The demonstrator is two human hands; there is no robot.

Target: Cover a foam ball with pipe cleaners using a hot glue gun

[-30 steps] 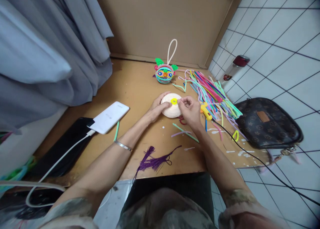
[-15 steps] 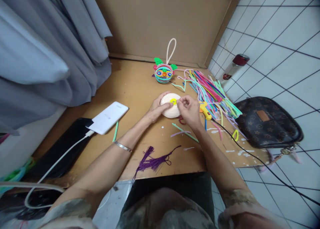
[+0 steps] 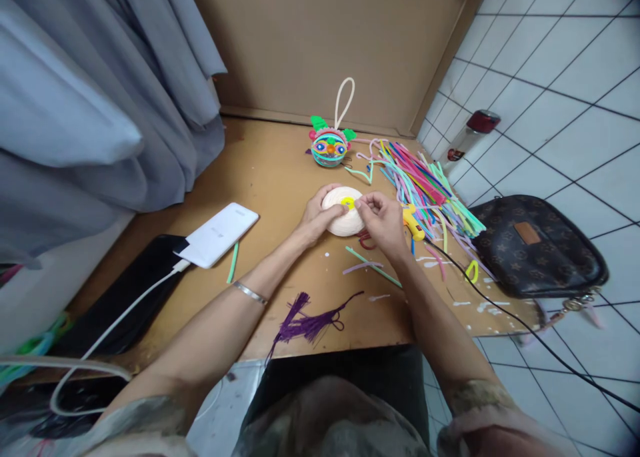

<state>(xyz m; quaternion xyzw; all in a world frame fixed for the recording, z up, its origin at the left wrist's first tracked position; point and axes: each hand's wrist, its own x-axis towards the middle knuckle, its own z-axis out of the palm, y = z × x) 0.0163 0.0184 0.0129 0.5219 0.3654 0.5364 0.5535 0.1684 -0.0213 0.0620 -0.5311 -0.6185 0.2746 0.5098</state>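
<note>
My left hand (image 3: pixel 320 215) grips a round cream-coloured coiled piece (image 3: pixel 343 225) from its left side, the thumb lying across its top. On the upper face of this piece sits a small yellow pipe-cleaner ring (image 3: pixel 347 203). My right hand (image 3: pixel 384 222) has thumb and forefinger pinched together at the ring's right edge. The fingertips hide part of that contact. Just right of my right hand lies a yellow glue gun (image 3: pixel 413 224) with a black cord. Below the hands, a green pipe cleaner (image 3: pixel 373 266) and a short lilac one rest on the table.
A colourful lion-head ornament (image 3: pixel 330 148) stands behind the hands. Bundled pipe cleaners (image 3: pixel 425 180), a patterned bag (image 3: pixel 543 247) and a bottle (image 3: pixel 470 135) are rightward. A purple tassel (image 3: pixel 307 324) lies in front. At left are a white power bank (image 3: pixel 220 235) and a grey curtain (image 3: pixel 170 97).
The view has shifted very slightly. Both hands keep their hold, and the right fingers stay pinched at the yellow ring.
</note>
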